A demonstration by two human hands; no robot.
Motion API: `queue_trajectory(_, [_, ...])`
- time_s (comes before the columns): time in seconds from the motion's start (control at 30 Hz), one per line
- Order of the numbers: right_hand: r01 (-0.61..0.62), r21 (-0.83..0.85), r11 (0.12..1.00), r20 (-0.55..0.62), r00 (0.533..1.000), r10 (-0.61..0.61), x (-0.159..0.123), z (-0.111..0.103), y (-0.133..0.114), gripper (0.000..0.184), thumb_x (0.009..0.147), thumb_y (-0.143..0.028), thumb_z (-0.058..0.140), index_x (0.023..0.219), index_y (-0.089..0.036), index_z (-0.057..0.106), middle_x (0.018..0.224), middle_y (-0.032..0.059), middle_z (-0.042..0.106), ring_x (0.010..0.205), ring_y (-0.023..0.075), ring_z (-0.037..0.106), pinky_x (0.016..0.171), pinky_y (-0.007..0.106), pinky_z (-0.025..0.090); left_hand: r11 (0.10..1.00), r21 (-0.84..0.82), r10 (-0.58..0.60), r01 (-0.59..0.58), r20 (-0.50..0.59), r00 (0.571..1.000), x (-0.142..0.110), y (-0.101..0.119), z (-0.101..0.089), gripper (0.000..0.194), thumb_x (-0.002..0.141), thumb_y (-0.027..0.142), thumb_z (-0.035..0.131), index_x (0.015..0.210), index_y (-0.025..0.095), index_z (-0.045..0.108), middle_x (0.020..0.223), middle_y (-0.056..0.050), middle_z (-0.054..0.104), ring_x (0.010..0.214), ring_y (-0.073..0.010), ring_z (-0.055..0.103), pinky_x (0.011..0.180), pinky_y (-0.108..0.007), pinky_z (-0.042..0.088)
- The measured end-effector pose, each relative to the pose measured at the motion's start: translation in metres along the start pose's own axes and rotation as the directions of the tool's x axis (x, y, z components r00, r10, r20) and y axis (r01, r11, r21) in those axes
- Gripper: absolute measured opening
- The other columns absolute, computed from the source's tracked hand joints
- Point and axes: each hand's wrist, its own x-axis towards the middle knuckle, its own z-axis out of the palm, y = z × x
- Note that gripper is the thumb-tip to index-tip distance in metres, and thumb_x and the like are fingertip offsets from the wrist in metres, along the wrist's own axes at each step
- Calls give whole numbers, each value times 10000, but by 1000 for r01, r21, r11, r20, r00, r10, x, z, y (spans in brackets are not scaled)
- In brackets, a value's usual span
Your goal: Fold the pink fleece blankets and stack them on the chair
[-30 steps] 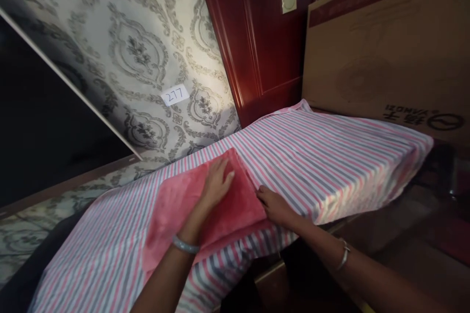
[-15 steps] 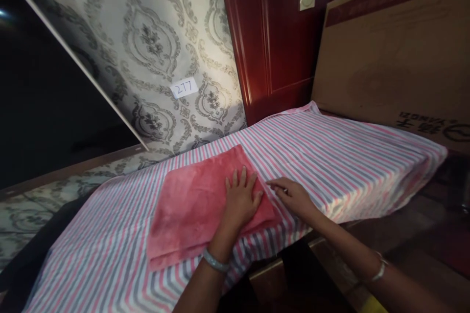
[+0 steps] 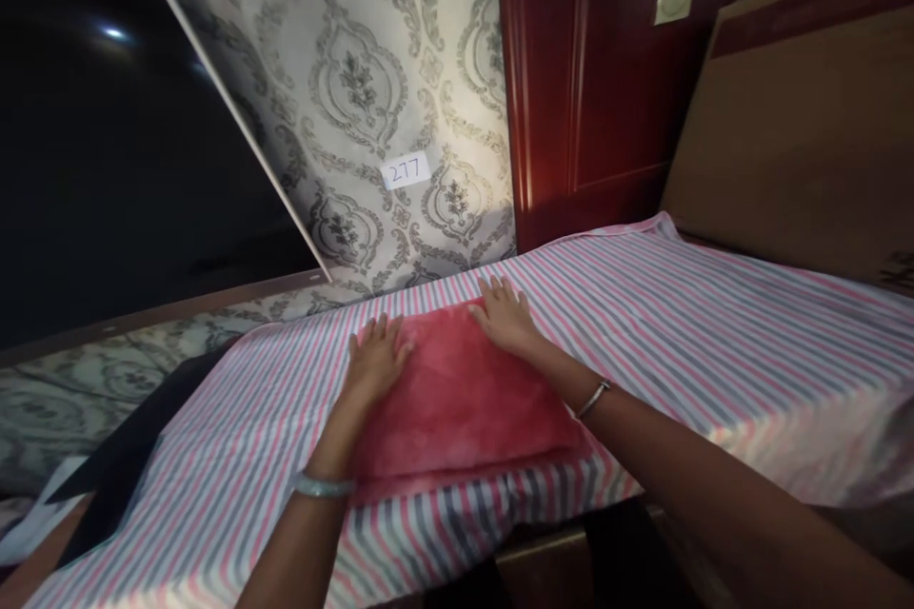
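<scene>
A folded red towel [image 3: 464,400] lies on a table covered with a pink, grey and white striped cloth [image 3: 678,343]. My left hand [image 3: 375,363] rests flat on the towel's far left corner, fingers stretched out. My right hand [image 3: 506,316] lies flat on the far right corner, fingers spread. Both wrists wear a bangle. Neither hand holds anything.
Patterned wallpaper [image 3: 400,67] with a white "277" label [image 3: 405,171] stands behind the table. A dark screen [image 3: 107,133] leans at the left, a red wooden door [image 3: 592,67] at the back, a cardboard box [image 3: 806,133] at the right. Dark cloth [image 3: 121,457] lies at the table's left end.
Both hands slid from the towel's near right side up to its far corners. The towel now looks narrower, folded over. The camera swung to the left.
</scene>
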Motion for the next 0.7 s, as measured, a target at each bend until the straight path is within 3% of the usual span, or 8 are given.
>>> queue_trajectory(0.13, [-43,-42,998,-23,999,42,-3,37,25,657,997,-460,399,1549,-110,326,1637,206,194,1519,364,100,1179,602,149,979,12,-202,201,42,979,-8,-33,32,609,982,455,385,1540,212,358,1649,-158,221,1485,-427,248,1107,-676,307])
queue_trajectory(0.3, [-55,-5,998,-70,996,55,-9,70,52,694,978,-510,426,1558,-144,320,1649,191,155,1489,378,208,1148,544,276,979,-14,-204,204,-26,979,-19,-38,65,613,984,480,344,1541,224,357,1653,-161,211,1402,-429,379,1020,-611,435])
queue_trajectory(0.47, [-53,31,998,-38,998,54,-4,62,48,691,984,-487,411,1553,-107,317,1648,214,134,1482,366,244,1156,518,283,979,-41,-201,199,-44,979,-16,-39,64,617,979,495,352,1536,232,370,1657,-147,209,1380,-428,407,1035,-600,428])
queue_trajectory(0.6, [-131,228,965,-15,990,138,-3,44,55,689,979,-432,381,1577,-114,255,1653,170,160,1511,302,200,1184,473,272,915,-300,-297,268,-53,954,-11,-54,57,684,964,514,374,1550,166,326,1668,-169,142,1452,-390,344,1133,-566,356])
queue_trajectory(0.7, [-234,380,895,36,971,238,-11,32,71,744,930,-457,458,1582,-159,259,1594,147,340,1468,319,312,1175,501,299,785,-506,-414,357,0,910,-7,-76,53,695,944,518,412,1503,106,396,1568,-210,386,1432,-339,405,1163,-507,351])
